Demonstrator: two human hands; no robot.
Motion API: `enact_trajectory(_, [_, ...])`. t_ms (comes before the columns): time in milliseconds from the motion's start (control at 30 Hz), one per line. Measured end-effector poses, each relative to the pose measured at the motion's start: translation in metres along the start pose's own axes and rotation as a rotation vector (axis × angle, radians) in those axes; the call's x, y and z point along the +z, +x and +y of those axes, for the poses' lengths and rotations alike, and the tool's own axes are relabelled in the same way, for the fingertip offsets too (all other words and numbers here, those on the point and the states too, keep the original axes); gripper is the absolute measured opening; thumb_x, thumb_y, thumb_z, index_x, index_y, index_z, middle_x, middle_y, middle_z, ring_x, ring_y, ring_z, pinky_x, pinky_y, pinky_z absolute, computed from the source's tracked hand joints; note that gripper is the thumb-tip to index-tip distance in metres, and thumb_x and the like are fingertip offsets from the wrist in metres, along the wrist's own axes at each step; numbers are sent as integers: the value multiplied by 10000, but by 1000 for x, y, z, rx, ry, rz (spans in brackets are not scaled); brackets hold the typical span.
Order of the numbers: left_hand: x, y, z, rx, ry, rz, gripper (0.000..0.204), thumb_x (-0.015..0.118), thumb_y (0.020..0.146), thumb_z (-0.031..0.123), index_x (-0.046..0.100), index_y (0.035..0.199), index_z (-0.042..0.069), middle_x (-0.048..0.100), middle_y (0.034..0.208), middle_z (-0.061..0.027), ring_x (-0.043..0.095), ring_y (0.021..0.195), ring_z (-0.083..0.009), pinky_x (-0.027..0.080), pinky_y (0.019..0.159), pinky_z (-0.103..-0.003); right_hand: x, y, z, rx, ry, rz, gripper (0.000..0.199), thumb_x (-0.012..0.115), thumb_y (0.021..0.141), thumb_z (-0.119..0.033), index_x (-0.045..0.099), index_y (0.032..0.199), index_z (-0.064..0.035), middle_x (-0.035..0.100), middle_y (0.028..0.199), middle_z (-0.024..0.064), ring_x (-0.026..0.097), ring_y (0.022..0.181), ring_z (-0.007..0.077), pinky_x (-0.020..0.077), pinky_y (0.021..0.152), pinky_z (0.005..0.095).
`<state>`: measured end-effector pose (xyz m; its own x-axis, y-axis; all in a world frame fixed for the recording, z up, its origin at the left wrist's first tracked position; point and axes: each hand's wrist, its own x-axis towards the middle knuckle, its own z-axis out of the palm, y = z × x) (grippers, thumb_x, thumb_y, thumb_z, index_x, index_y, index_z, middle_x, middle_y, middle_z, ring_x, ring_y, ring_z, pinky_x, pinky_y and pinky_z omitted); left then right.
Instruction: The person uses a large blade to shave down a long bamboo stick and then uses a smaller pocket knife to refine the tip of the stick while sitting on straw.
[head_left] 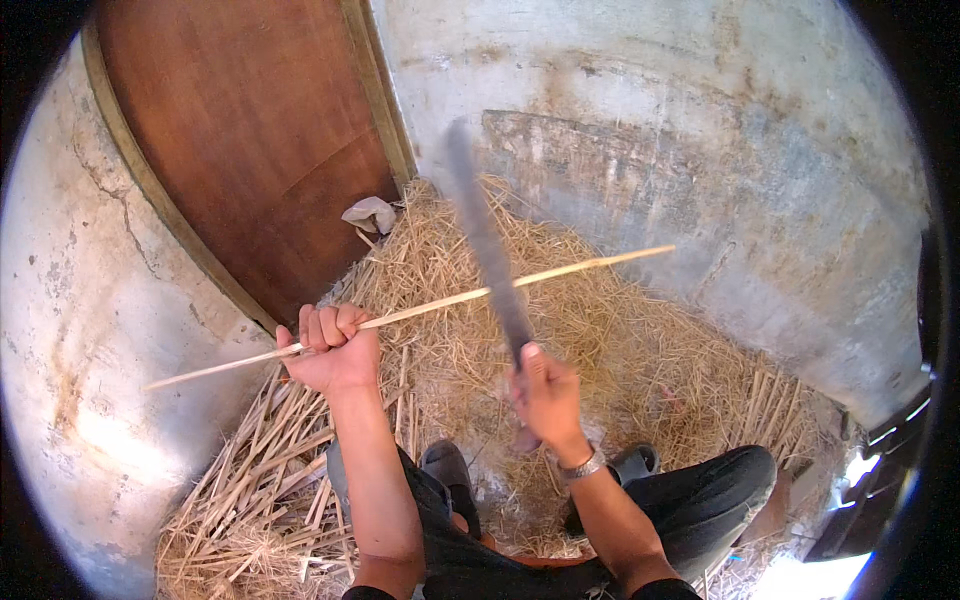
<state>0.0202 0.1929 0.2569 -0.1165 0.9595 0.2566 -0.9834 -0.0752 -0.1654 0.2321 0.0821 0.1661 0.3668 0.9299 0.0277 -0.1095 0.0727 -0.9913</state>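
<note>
Left hand (335, 350) grips stick (420, 312); right hand (545, 395) grips machete (487, 245), wall (700, 180) near.

concrete floor (90, 330) under straw shavings (600, 350), split sticks (250, 470)

Seated with knees over a straw heap (600, 340) against the wall (700, 150). Door (250, 130) behind the heap, to the left; crumpled scrap (368, 213) at its foot. Stick pile (255, 470) at the heap's left edge. Stick (440, 300) in left hand (335, 350), crossing behind the blade (485, 240) raised in right hand (545, 395).
</note>
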Motion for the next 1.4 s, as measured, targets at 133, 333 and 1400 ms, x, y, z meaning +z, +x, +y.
enact_trajectory(133, [3,-1,8,-14,-25,-85,412,511,898,391,329,592,183,192,466,63,131,431,-106,166,489,-294,-26,29,-7,-23,266,327,534,478,1046,-462,603,734,-47,535,558,-5,466,452,72,380,421,248])
enact_trajectory(333, [-9,-8,-22,-124,-7,-156,388,546,881,389,364,604,187,201,457,63,131,431,-107,188,512,-297,9,-1,15,-106,83,104,497,469,1056,-421,561,738,-50,500,536,7,471,395,89,354,343,256])
enact_trajectory(1400, [-26,-30,-79,-148,-61,311,406,480,861,464,361,597,180,233,458,34,210,424,-143,262,505,-324,38,-1,3,-95,302,176,457,463,1066,-388,545,802,-24,470,533,3,464,404,83,345,360,250])
